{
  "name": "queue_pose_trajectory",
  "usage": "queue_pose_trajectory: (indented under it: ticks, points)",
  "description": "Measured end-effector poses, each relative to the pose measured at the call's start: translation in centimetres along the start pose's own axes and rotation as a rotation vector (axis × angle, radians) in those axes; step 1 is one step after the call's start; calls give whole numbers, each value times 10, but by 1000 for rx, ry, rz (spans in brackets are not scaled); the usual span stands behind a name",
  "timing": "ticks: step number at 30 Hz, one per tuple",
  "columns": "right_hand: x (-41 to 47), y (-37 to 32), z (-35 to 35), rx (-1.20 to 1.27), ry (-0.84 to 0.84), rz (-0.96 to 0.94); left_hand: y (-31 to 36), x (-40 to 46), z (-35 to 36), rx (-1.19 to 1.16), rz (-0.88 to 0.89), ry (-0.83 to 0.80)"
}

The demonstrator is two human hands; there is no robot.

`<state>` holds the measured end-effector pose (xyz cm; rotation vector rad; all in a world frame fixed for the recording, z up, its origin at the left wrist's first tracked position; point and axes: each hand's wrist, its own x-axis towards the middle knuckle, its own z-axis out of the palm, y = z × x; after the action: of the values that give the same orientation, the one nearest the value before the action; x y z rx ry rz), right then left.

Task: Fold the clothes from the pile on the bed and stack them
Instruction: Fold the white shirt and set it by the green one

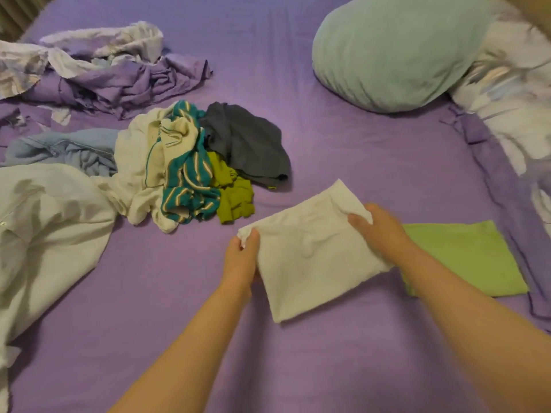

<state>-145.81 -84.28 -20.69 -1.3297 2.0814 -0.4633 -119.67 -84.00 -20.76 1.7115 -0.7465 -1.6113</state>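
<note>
**Two hands on a folded white garment**

Two hands hold one folded white garment (310,257) over the purple bed sheet (343,138). The left hand (242,257) pinches the garment's near left corner between thumb and fingers, its fingers curled round the edge. The right hand (378,231) grips the right edge, fingers curled over the cloth and bunching it a little. The garment is folded into a rough rectangle, tilted, with its far corner pointing up the bed; whether its underside rests on the sheet cannot be told.

Just right of it, partly under the right forearm, lies a folded light green garment (465,260), flat on the sheet. The white garment's right edge overlaps or touches its left edge.

The unfolded pile (190,168) sits to the left and farther up the bed, apart from the hands: a cream piece, a teal striped piece (190,186), an olive-green piece (234,201) and a dark grey piece (247,141) heaped together, with a pale blue garment (62,152) at its left side. A large white cloth (44,222) spreads at the left edge. Crumpled purple and white bedding (98,67) lies at the far left, and a pale mint pillow (393,52) at the far right.
</note>
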Motion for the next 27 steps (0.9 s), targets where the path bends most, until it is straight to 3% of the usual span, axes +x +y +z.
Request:
queue_pose_trajectory:
  ticks: [9, 16, 22, 23, 25, 27]
  points:
    - [-17, 146, -120, -142, 306, 120, -2, -13, 187, 263, 139, -202]
    - [-16, 233, -161, -148, 359, 238, -23, -15, 290, 311, 150, -327]
    - [-9, 271, -156, -144, 280, 262, -49, 7, 327, 485, 117, -269]
    - [-9, 275, -151, -239, 251, 223, -56, 6, 328, 636, 219, -200]
    - [-9, 281, -139, -497, 189, 152, -71, -2, 325, 1077, 607, -57]
    - [-8, 285, -125, -621, 104, 104, -85, -8, 325, 1348, 1017, -124]
